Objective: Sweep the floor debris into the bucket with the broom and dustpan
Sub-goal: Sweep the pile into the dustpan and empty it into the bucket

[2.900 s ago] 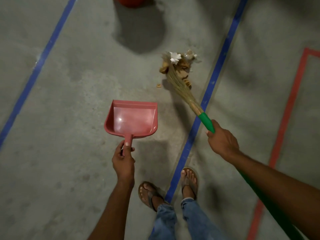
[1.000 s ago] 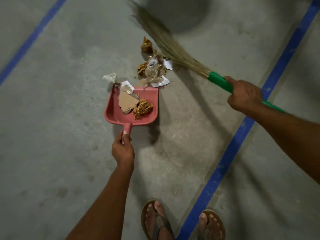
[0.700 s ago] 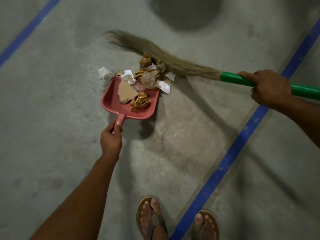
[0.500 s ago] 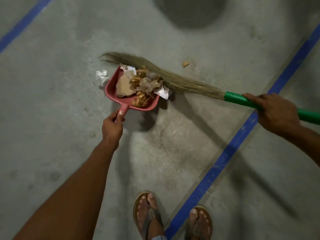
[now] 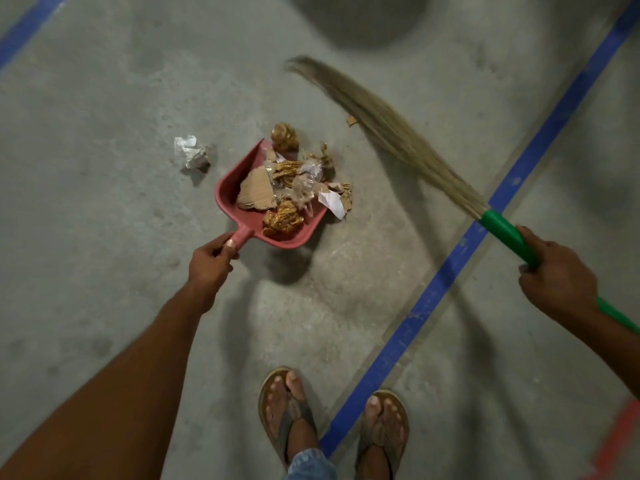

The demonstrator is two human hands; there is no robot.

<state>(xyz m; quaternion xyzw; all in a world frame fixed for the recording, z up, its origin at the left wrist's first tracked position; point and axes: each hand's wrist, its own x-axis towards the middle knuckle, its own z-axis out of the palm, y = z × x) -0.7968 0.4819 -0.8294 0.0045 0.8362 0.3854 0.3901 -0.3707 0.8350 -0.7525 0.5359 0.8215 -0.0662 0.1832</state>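
My left hand [image 5: 210,263] grips the handle of a red dustpan [image 5: 228,192] that rests on the concrete floor. The pan holds a heap of debris [image 5: 287,188]: cardboard, gold foil, clear wrappers, white paper. A gold foil ball [image 5: 284,136] lies at the pan's lip. A crumpled white wrapper [image 5: 190,152] sits on the floor left of the pan. A small brown scrap [image 5: 352,121] lies by the bristles. My right hand [image 5: 554,282] holds the green handle of a grass broom [image 5: 384,129], whose bristles point up and left, apart from the pan. The bucket is out of view.
A blue tape line [image 5: 460,244] runs diagonally across the floor on the right, another [image 5: 24,29] at the top left. A round dark shadow [image 5: 356,19] lies at the top edge. My sandalled feet [image 5: 287,414] stand at the bottom, astride the blue line.
The broom has swung away from the dustpan's mouth to the right and back. The dustpan has turned and holds the debris heap. The white wrapper stays outside it on the left.
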